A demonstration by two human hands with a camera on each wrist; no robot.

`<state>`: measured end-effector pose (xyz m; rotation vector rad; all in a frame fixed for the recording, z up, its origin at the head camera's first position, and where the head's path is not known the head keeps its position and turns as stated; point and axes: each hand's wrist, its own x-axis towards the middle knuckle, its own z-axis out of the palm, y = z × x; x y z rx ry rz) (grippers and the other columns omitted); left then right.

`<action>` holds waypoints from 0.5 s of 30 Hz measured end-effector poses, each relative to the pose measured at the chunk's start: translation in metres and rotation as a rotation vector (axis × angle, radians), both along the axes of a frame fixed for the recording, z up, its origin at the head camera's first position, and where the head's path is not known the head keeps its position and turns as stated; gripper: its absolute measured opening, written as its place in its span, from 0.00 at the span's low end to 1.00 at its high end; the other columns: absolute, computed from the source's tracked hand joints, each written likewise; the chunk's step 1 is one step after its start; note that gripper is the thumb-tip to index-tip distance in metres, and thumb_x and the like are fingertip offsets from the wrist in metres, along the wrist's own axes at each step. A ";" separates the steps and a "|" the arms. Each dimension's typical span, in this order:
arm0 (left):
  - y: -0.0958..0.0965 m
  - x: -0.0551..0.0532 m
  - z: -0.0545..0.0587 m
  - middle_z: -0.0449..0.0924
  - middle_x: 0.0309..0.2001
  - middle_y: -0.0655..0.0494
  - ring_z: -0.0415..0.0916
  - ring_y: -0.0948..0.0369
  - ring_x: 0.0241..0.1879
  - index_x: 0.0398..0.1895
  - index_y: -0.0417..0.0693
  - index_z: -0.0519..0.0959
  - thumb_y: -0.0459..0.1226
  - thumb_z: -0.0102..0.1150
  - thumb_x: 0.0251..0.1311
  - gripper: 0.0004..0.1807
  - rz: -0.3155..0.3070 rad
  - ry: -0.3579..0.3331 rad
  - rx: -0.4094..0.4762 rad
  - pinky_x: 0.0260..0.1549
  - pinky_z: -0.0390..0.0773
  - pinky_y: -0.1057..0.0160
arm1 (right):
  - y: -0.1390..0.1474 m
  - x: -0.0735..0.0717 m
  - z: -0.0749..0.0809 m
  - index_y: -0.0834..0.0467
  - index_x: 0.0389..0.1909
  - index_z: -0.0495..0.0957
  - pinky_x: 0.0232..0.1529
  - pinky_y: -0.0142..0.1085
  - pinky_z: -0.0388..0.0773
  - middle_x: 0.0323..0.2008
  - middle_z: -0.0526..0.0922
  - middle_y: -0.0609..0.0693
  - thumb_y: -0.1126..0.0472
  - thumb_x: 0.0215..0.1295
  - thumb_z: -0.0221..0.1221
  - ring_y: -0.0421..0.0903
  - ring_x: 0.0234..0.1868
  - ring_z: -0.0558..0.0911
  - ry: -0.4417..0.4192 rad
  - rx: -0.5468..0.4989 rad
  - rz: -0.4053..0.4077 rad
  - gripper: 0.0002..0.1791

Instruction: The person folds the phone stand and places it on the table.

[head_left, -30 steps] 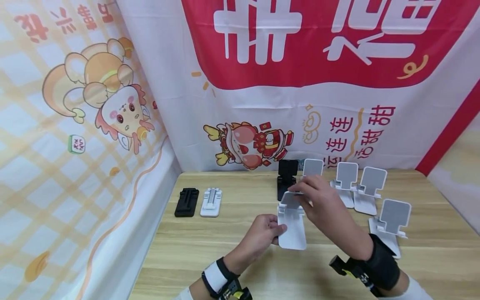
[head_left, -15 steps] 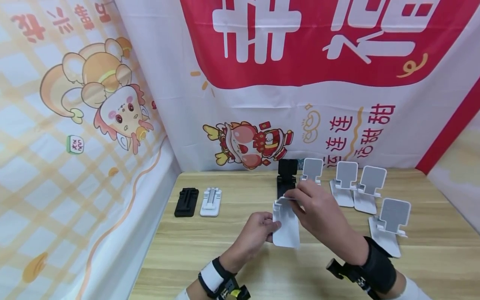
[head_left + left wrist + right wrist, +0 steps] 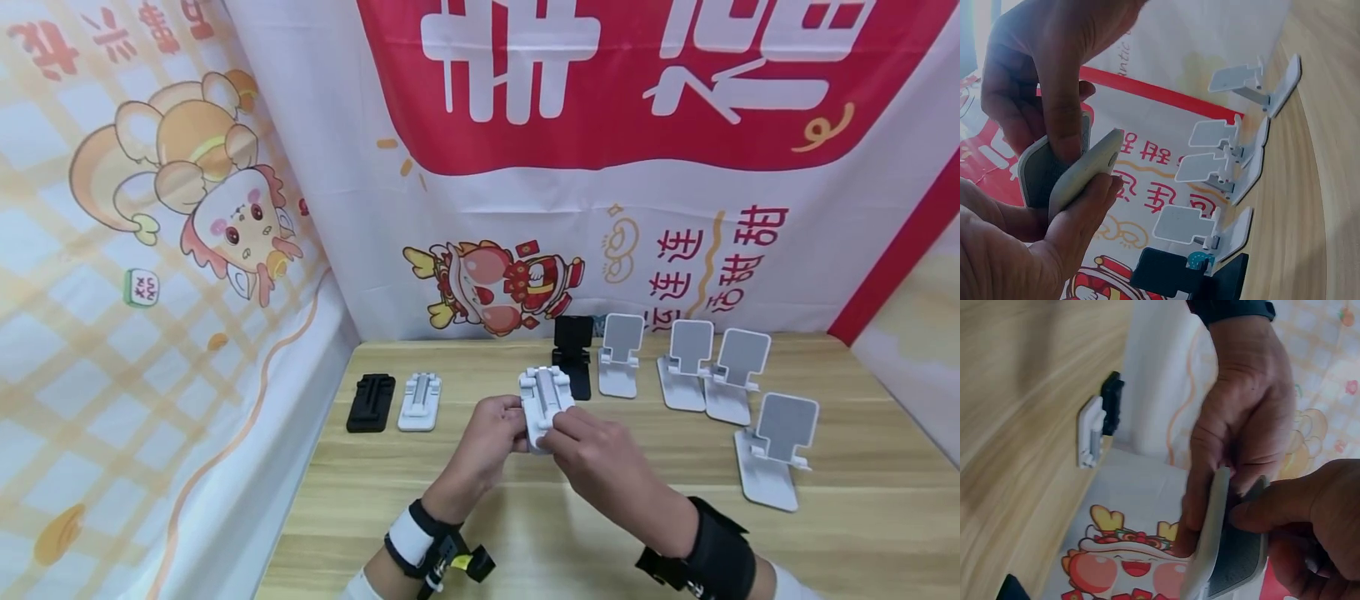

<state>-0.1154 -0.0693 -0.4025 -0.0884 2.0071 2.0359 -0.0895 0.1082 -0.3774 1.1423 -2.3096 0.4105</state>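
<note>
A white folding phone stand [image 3: 543, 396] is held above the table between both hands, its slotted back and hinge facing up in the head view. My left hand [image 3: 483, 442] grips the stand's left side. With thumb and fingers, my right hand [image 3: 600, 454] pinches its lower right end. In the left wrist view, the grey-padded plate [image 3: 1038, 178] lies at a narrow angle to the white base [image 3: 1085, 172]. The right thumb [image 3: 1272, 509] reaches into that gap in the right wrist view.
Folded stands, one black [image 3: 371, 402] and one white [image 3: 420, 402], lie at the left of the wooden table [image 3: 337, 517]. An unfolded black stand [image 3: 573, 339] and several unfolded white stands [image 3: 786, 429] line the back and right. Printed cloth [image 3: 480, 200] hangs behind.
The held stand has turned over and its plate has swung toward the base, so its slotted back now shows. Both hands have shifted left, the right hand also dropping lower.
</note>
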 end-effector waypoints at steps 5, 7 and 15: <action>-0.005 0.001 0.001 0.85 0.47 0.48 0.83 0.59 0.41 0.60 0.36 0.74 0.35 0.51 0.69 0.19 -0.007 -0.003 0.007 0.39 0.84 0.64 | -0.001 0.000 -0.001 0.53 0.30 0.87 0.30 0.29 0.83 0.30 0.84 0.43 0.66 0.43 0.73 0.37 0.31 0.79 -0.028 -0.039 -0.008 0.11; -0.006 0.002 0.000 0.85 0.47 0.48 0.83 0.59 0.41 0.59 0.36 0.74 0.35 0.51 0.69 0.19 -0.004 -0.004 0.008 0.39 0.84 0.64 | 0.000 0.000 -0.001 0.52 0.31 0.87 0.30 0.29 0.82 0.30 0.83 0.41 0.65 0.44 0.73 0.36 0.31 0.78 -0.073 -0.044 -0.008 0.11; -0.003 0.003 -0.011 0.85 0.46 0.45 0.84 0.58 0.41 0.58 0.32 0.74 0.33 0.48 0.69 0.18 -0.048 -0.003 0.030 0.39 0.84 0.64 | 0.016 -0.014 0.001 0.50 0.39 0.83 0.29 0.29 0.79 0.31 0.82 0.38 0.55 0.58 0.66 0.33 0.30 0.76 -0.490 -0.233 -0.103 0.08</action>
